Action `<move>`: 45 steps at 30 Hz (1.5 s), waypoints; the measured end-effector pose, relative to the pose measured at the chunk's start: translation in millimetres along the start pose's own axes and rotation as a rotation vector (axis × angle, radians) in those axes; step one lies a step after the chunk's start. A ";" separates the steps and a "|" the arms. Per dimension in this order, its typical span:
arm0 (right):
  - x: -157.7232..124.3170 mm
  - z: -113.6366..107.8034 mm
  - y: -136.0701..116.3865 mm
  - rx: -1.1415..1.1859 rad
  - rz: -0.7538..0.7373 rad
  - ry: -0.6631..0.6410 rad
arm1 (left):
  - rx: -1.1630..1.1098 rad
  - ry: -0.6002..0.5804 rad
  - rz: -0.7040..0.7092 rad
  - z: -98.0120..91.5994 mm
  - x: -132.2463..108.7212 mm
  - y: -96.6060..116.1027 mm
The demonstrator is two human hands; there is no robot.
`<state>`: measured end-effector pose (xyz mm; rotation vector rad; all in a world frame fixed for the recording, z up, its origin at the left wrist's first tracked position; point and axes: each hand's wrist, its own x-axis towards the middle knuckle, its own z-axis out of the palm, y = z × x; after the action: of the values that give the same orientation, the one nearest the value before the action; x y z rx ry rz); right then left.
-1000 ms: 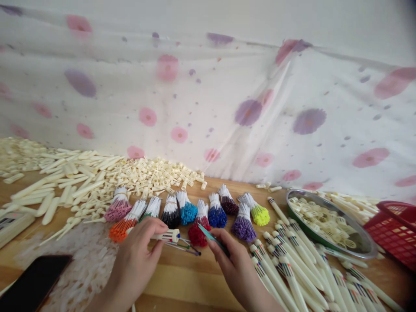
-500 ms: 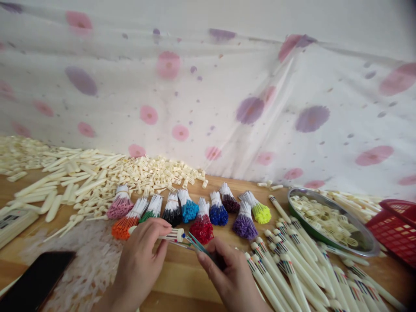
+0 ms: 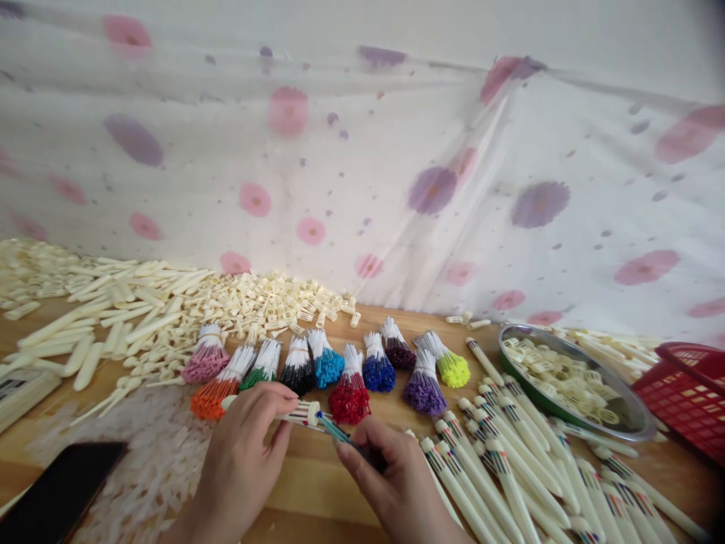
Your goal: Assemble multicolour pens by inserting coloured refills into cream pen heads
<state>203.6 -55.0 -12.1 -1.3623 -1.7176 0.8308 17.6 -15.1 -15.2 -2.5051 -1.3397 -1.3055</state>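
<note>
My left hand (image 3: 246, 446) is closed around a cream multi-colour pen (image 3: 301, 412), its slotted end pointing right with coloured strips in the slots. In my right hand (image 3: 390, 472) is a pair of teal tweezers (image 3: 334, 429), pinched between thumb and fingers. The tweezer tips are together at a small blue piece by the pen's open end; whether they grip it is too small to tell. Just beyond stand bundles of refills, white at one end, including red (image 3: 350, 397), black (image 3: 298, 370), orange (image 3: 212, 397) and purple (image 3: 424, 393).
Cream pen parts (image 3: 277, 302) lie heaped at back left. Several pens (image 3: 526, 461) with coloured sliders cover the right side. Behind them are a metal bowl (image 3: 640, 428) of cream rings and a red basket (image 3: 680, 393). A black phone (image 3: 62, 487) lies at front left.
The tweezer arms, slightly apart before, have come together at the blue piece by the pen's end. My left hand keeps its hold on the pen. The view has shifted slightly.
</note>
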 end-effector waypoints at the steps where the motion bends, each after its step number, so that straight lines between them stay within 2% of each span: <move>1: 0.0 -0.1 0.4 -0.007 -0.007 0.001 | -0.008 -0.001 -0.001 0.1 -0.3 -0.4; 6: 0.1 -5.6 1.5 -0.089 -0.090 0.020 | -0.109 -0.026 0.000 -0.2 1.5 -2.6; 11: 1.1 -17.3 -3.2 -0.212 -0.224 0.011 | -0.237 -0.122 0.017 -4.7 6.7 -1.0; 20: -2.1 -19.7 -8.4 -0.332 -0.407 0.067 | -0.219 -0.211 0.092 -12.9 6.8 1.5; 24: -4.3 -20.4 -9.8 -0.388 -0.492 0.097 | -0.178 -0.176 0.161 -13.4 6.9 2.4; 27: -5.7 -21.6 -7.7 -0.484 -0.610 0.122 | -0.165 -0.137 0.201 -17.2 8.6 6.1; 31: -6.0 -24.4 -7.1 -0.597 -0.748 0.081 | -0.150 -0.090 0.228 -20.6 10.4 11.8; 33: -6.0 -25.9 -9.5 -0.602 -0.738 0.088 | -0.195 -0.087 0.193 -18.0 9.6 12.5; 38: -8.0 -28.3 -17.0 -0.560 -0.598 0.093 | -0.453 -0.159 0.004 -4.0 2.5 8.7; 45: -9.7 -31.5 -19.5 -0.565 -0.524 0.069 | -0.589 -0.183 -0.127 7.1 -4.5 7.1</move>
<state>223.2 -67.8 18.2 -1.1614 -2.2079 -0.0020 26.0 -20.1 -20.4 -3.0185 -1.3132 -1.7519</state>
